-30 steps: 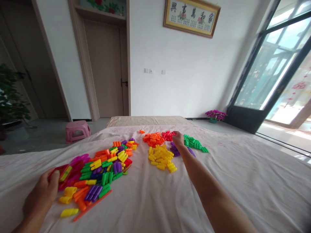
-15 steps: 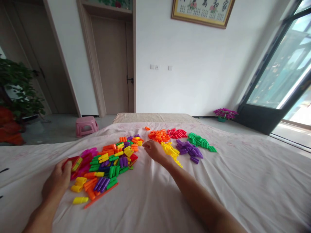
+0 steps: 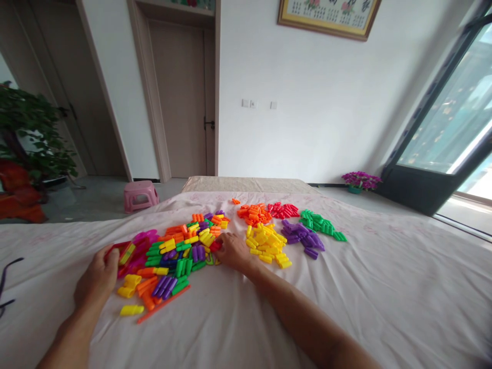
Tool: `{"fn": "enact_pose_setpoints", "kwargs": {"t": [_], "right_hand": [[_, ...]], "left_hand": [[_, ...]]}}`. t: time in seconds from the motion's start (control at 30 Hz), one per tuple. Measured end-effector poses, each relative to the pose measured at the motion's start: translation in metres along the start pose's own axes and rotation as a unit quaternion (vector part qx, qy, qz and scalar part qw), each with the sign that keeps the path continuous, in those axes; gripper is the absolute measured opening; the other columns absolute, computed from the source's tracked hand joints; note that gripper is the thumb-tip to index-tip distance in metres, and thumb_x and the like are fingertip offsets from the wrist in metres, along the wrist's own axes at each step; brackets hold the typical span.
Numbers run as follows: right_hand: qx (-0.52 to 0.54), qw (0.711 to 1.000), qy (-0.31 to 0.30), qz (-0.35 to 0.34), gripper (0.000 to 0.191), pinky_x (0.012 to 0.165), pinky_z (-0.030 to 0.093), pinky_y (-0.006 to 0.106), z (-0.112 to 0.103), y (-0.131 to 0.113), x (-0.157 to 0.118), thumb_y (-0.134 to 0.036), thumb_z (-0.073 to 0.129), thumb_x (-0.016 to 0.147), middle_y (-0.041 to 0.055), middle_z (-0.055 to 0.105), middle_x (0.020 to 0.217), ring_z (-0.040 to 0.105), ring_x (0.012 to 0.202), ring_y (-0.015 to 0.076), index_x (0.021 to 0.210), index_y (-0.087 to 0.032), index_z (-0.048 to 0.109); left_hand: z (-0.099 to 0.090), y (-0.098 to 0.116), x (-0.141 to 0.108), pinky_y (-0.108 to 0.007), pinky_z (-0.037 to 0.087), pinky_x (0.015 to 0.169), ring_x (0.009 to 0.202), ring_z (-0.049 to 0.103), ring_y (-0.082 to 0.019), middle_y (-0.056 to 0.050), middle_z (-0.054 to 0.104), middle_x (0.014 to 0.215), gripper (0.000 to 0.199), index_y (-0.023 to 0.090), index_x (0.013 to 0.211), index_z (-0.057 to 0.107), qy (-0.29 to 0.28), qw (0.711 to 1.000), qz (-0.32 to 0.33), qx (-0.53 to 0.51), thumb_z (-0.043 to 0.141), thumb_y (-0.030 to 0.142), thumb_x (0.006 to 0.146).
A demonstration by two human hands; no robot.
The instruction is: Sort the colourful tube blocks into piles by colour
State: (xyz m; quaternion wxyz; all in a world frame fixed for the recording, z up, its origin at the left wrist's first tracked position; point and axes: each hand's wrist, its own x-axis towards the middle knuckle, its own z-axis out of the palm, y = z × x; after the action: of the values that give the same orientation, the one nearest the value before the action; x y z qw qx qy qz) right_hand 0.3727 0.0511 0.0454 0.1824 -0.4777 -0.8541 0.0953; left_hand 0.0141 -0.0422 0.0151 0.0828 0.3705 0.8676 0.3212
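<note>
And there's the switch! Your right hand [image 3: 232,251] was up by the red heap [image 3: 283,210] a second ago, then in the gap, and now it's down at the right edge of the mixed pile [image 3: 183,266]. So the work in hand, by the look of it, sits with the jumbled pieces and not among the heaps. Your fingertips meet a red piece [image 3: 216,246] at that edge; the fingers are curled, but whether they've closed on it I can't tell.

To the right of the mixed pile lie 5 heaps of 1 colour each: yellow heap [image 3: 266,240] nearest, orange heap [image 3: 253,214] and the red behind it, then purple heap [image 3: 302,236] and green heap [image 3: 319,223] farther right.

Now the pose: your right arm [image 3: 292,302] slants in from the lower right, back of the hand up, fingers pointing left into the mixed pile. Your left hand [image 3: 98,277] hasn't left the pile's left end, thumb on top, its grip closed around the edge of a red item [image 3: 122,250] beside the magenta pieces [image 3: 144,241].
</note>
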Motion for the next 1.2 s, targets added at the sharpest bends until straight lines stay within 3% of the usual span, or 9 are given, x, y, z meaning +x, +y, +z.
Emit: {"fn": "enact_pose_setpoints", "kwargs": {"t": [0.23, 0.37, 0.53, 0.63, 0.73, 0.83, 0.93, 1.03, 1.2], "right_hand": [[-0.023, 0.997, 0.071, 0.011, 0.029, 0.080, 0.045, 0.030, -0.034, 0.026, -0.004, -0.021, 0.062, 0.082, 0.0092, 0.067, 0.110, 0.063, 0.098, 0.0218, 0.111, -0.021, 0.063], [-0.026, 0.989, 0.128, 0.073, 0.034, 0.086, 0.045, 0.029, -0.063, 0.075, 0.008, -0.014, 0.059, 0.081, 0.0101, 0.068, 0.113, 0.063, 0.104, 0.0226, 0.115, -0.019, 0.063], [-0.033, 0.952, 0.211, 0.221, 0.044, 0.091, 0.046, 0.033, -0.108, 0.142, 0.022, -0.023, 0.060, 0.084, 0.0159, 0.067, 0.119, 0.063, 0.109, 0.0261, 0.126, -0.012, 0.059], [-0.030, 0.935, 0.228, 0.269, 0.049, 0.094, 0.046, 0.034, -0.122, 0.161, 0.020, -0.024, 0.060, 0.084, 0.0165, 0.065, 0.125, 0.062, 0.114, 0.0270, 0.131, -0.012, 0.057], [-0.007, 0.942, 0.235, 0.242, 0.042, 0.096, 0.046, 0.034, -0.113, 0.150, 0.007, -0.018, 0.055, 0.084, 0.0121, 0.066, 0.125, 0.062, 0.112, 0.0238, 0.125, -0.016, 0.062], [0.057, 0.969, 0.198, 0.136, 0.038, 0.090, 0.049, 0.031, -0.083, 0.112, -0.013, -0.012, 0.051, 0.083, 0.0077, 0.070, 0.116, 0.067, 0.099, 0.0193, 0.117, -0.019, 0.067], [0.096, 0.985, 0.139, 0.024, 0.035, 0.085, 0.051, 0.031, -0.049, 0.064, -0.036, -0.012, 0.052, 0.084, 0.0069, 0.071, 0.109, 0.067, 0.090, 0.0182, 0.114, -0.020, 0.068], [0.108, 0.988, 0.100, -0.045, 0.037, 0.091, 0.050, 0.035, -0.024, 0.029, -0.055, -0.020, 0.056, 0.088, 0.0101, 0.067, 0.118, 0.064, 0.102, 0.0214, 0.125, -0.020, 0.061], [0.073, 0.995, 0.066, -0.029, 0.038, 0.101, 0.045, 0.037, -0.006, 0.011, -0.067, -0.026, 0.051, 0.094, 0.0137, 0.062, 0.126, 0.057, 0.116, 0.0242, 0.130, -0.017, 0.056]], "left_hand": [[0.002, -0.004, 0.003, -0.047, 0.047, 0.091, 0.110, 0.062, -0.037, -0.017, 0.058, 0.136, 0.072, 0.022, 0.142, 0.044, 0.002, 1.000, 0.010, 0.006, 0.017, 0.065, 0.090], [0.000, 0.000, 0.000, -0.047, 0.048, 0.090, 0.111, 0.062, -0.037, -0.017, 0.058, 0.137, 0.072, 0.022, 0.142, 0.043, -0.004, 1.000, 0.001, 0.012, 0.016, 0.065, 0.090], [-0.003, 0.003, -0.003, -0.049, 0.047, 0.091, 0.112, 0.061, -0.039, -0.019, 0.056, 0.139, 0.073, 0.021, 0.143, 0.042, -0.008, 1.000, 0.005, 0.008, 0.016, 0.065, 0.090], [-0.004, 0.009, -0.008, -0.048, 0.047, 0.093, 0.116, 0.059, -0.038, -0.021, 0.056, 0.137, 0.072, 0.016, 0.142, 0.044, 0.008, 1.000, 0.021, 0.013, 0.016, 0.061, 0.092], [-0.006, 0.020, -0.018, -0.050, 0.044, 0.097, 0.121, 0.055, -0.039, -0.023, 0.059, 0.130, 0.068, 0.012, 0.138, 0.048, 0.107, 0.988, 0.095, 0.055, 0.023, 0.056, 0.093], [-0.003, 0.029, -0.028, -0.044, 0.039, 0.107, 0.124, 0.053, -0.031, -0.018, 0.060, 0.130, 0.058, 0.012, 0.133, 0.053, 0.177, 0.954, 0.240, 0.028, 0.029, 0.047, 0.095], [0.009, 0.033, -0.034, -0.033, 0.038, 0.110, 0.121, 0.056, -0.022, -0.014, 0.065, 0.124, 0.050, 0.012, 0.122, 0.061, 0.098, 0.928, 0.356, -0.045, 0.028, 0.040, 0.096], [0.025, 0.036, -0.038, -0.033, 0.038, 0.111, 0.123, 0.056, -0.021, -0.013, 0.065, 0.127, 0.050, 0.013, 0.124, 0.061, 0.013, 0.924, 0.379, -0.042, 0.031, 0.042, 0.096], [0.039, 0.044, -0.049, -0.039, 0.039, 0.110, 0.129, 0.052, -0.025, -0.012, 0.059, 0.138, 0.057, 0.017, 0.135, 0.056, 0.033, 0.930, 0.364, 0.043, 0.038, 0.050, 0.093]]}}
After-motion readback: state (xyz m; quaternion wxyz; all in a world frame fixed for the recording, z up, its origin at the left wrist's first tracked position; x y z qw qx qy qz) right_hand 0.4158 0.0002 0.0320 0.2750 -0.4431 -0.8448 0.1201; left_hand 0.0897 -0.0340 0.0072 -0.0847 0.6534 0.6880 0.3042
